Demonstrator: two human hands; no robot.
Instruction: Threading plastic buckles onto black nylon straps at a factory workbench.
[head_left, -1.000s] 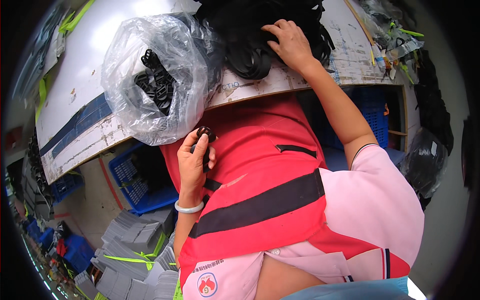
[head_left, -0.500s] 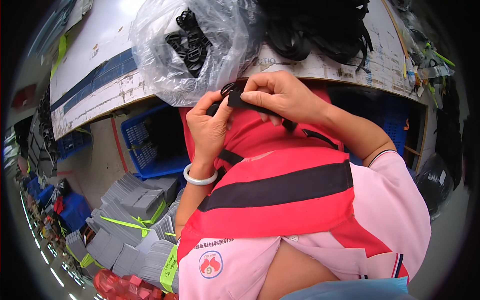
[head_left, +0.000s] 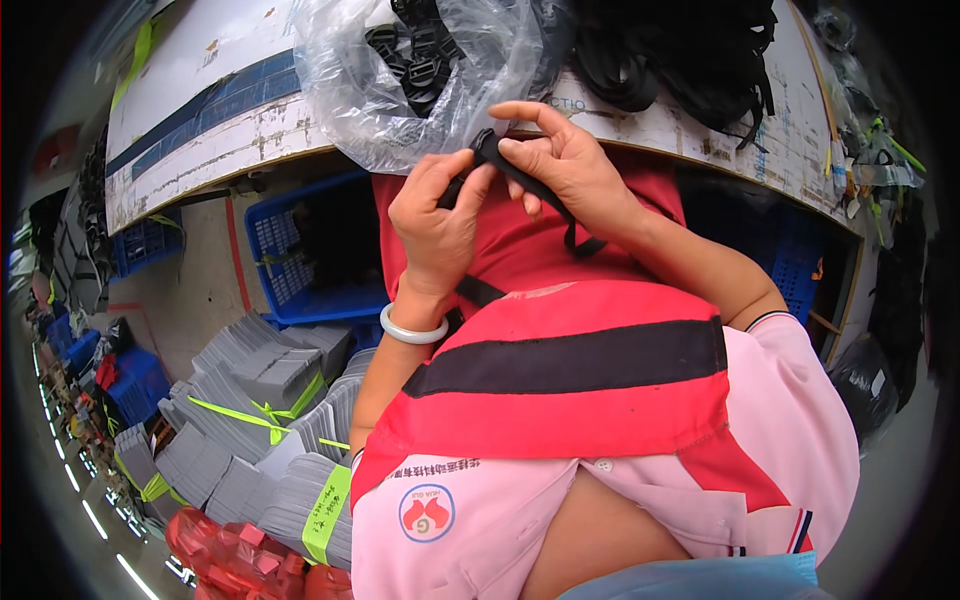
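Both my hands meet above my red apron [head_left: 580,340], just off the near edge of the worktable. My left hand [head_left: 432,218], bent at the wrist with a white bangle [head_left: 413,326], pinches a small black buckle [head_left: 484,146] between thumb and fingers. Against that same buckle, my right hand [head_left: 575,175] presses a black strap [head_left: 541,190] under its thumb, its index finger raised. The strap's loose part hangs below the right hand toward the apron. How the strap runs through the buckle is partly hidden by my fingers.
Beyond my hands lies a clear plastic bag [head_left: 345,90] with black buckles [head_left: 420,70] in it. A heap of black straps [head_left: 690,70] rests on the white worktable [head_left: 235,135]. Blue crates [head_left: 330,300] stand underneath. At lower left are stacked grey sheets [head_left: 235,450] and red bags [head_left: 230,550].
The strap has turned from lying sideways between my hands to slanting down from the buckle. My right hand has shifted and raised its index finger; my view has moved slightly.
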